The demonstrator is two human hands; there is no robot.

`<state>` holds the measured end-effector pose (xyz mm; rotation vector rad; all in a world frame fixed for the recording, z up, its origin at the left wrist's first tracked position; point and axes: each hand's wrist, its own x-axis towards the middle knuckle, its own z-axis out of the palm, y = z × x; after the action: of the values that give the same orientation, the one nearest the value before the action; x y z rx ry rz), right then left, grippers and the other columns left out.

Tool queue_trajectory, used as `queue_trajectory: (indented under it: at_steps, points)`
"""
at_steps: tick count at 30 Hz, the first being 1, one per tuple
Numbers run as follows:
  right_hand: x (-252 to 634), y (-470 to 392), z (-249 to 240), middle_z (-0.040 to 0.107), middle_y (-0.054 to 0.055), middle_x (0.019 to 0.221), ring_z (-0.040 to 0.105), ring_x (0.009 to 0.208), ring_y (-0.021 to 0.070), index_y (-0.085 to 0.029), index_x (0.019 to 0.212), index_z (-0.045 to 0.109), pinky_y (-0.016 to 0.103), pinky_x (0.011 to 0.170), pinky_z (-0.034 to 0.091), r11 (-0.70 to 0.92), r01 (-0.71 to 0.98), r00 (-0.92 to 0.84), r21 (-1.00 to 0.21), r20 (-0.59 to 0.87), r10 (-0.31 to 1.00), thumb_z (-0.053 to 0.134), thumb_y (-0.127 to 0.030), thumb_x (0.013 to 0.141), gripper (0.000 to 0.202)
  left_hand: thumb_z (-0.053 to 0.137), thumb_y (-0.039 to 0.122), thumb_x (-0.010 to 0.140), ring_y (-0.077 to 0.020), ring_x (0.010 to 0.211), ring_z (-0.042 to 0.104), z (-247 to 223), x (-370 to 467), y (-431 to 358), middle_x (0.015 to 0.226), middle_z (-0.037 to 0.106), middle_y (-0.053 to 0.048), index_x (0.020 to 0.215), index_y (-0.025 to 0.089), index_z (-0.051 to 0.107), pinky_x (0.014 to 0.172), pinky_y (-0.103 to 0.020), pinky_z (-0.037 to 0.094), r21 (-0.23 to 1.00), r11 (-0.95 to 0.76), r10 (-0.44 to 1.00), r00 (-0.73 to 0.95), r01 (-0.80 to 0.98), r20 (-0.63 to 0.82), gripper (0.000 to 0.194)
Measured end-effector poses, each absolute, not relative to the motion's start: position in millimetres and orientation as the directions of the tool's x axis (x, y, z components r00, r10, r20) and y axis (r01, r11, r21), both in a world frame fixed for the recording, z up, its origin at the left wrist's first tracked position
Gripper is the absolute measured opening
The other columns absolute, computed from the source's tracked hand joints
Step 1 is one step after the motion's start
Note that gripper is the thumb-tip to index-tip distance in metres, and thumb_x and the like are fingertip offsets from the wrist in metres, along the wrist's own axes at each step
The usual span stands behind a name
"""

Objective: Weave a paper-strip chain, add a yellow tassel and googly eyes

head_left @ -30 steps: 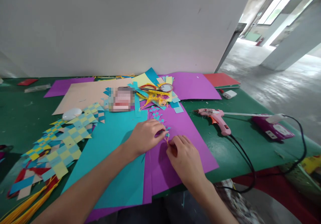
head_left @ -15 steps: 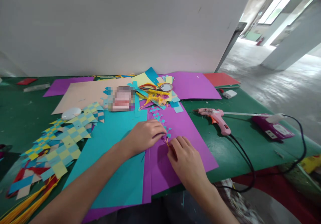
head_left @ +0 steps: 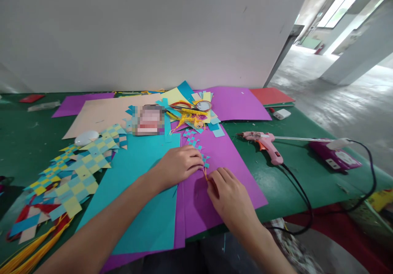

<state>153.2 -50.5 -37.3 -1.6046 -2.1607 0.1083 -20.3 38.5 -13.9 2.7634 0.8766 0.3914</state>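
A narrow woven strip of purple and blue paper squares [head_left: 193,139] lies on a purple sheet [head_left: 229,159]. My left hand [head_left: 179,165] rests at the lower end of this strip, fingers bent together over its edge. A thin orange-yellow string [head_left: 205,173] runs from that end toward my right hand [head_left: 229,190], whose thumb and fingertips are pinched on the string. Under my left forearm lies a turquoise sheet [head_left: 147,220]. What my left fingertips press is partly hidden.
A pink glue gun [head_left: 267,145] with a black cable lies to the right, near a purple power strip [head_left: 334,156]. Woven yellow-blue paper pieces [head_left: 89,163] and yellow tassels [head_left: 37,249] lie left. Scissors [head_left: 192,108] and yellow threads [head_left: 187,118] lie behind my hands.
My right hand has shifted very slightly right, and more of the string shows between my hands. My left hand has hardly moved.
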Motion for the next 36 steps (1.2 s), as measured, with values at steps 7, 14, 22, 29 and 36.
queue_trajectory:
  at_steps: [7,14,22,29,36]
  points:
    - [154,-51,-37,0.059,0.002,0.075,0.054,0.073,0.0202,-0.020,0.077,0.054,0.032,0.060,0.037,0.298,0.899,-0.212,-0.321,0.278,0.937,0.055,-0.009,0.082,0.012,0.049,0.026,0.094,-0.0181,0.100,0.060,-14,-21,38,0.105,0.069,-0.002,0.102,0.023,0.070,0.090,-0.031,0.047,0.253,-0.806,0.583,0.792,0.535,0.182,0.023]
    - [155,-52,-37,0.059,0.002,0.075,0.054,0.073,0.0199,-0.019,0.077,0.054,0.032,0.059,0.035,0.293,0.905,-0.207,-0.309,0.280,0.937,0.057,-0.010,0.082,0.011,0.048,0.027,0.095,-0.0184,0.100,0.060,-16,-20,38,0.105,0.067,-0.002,0.103,0.024,0.070,0.084,-0.031,0.049,0.176,-0.826,0.561,0.809,0.535,0.175,0.024]
    - [156,-55,-38,0.059,0.002,0.073,0.054,0.072,0.0197,-0.019,0.076,0.054,0.031,0.057,0.034,0.306,0.903,-0.218,-0.301,0.293,0.931,0.056,-0.011,0.084,0.011,0.046,0.020,0.095,-0.0188,0.099,0.061,-21,-21,36,0.105,0.067,-0.005,0.105,0.020,0.067,0.085,-0.032,0.050,0.016,-0.879,0.466,0.853,0.476,0.234,0.023]
    - [159,-57,-40,0.059,0.002,0.073,0.055,0.072,0.0194,-0.019,0.075,0.053,0.030,0.057,0.034,0.288,0.912,-0.203,-0.292,0.290,0.935,0.056,-0.013,0.085,0.011,0.046,0.023,0.096,-0.0183,0.100,0.061,-22,-21,36,0.103,0.067,-0.004,0.102,0.021,0.068,0.086,-0.032,0.050,0.044,-0.871,0.483,0.836,0.490,0.260,0.023]
    - [162,-66,-39,0.057,0.000,0.069,0.054,0.066,0.0188,-0.021,0.071,0.049,0.030,0.053,0.031,0.276,0.922,-0.180,-0.271,0.331,0.926,0.055,-0.012,0.081,0.015,0.045,0.021,0.096,-0.0192,0.099,0.061,-20,-20,34,0.104,0.067,-0.005,0.103,0.021,0.068,0.083,-0.032,0.051,0.068,-0.865,0.498,0.832,0.498,0.244,0.024]
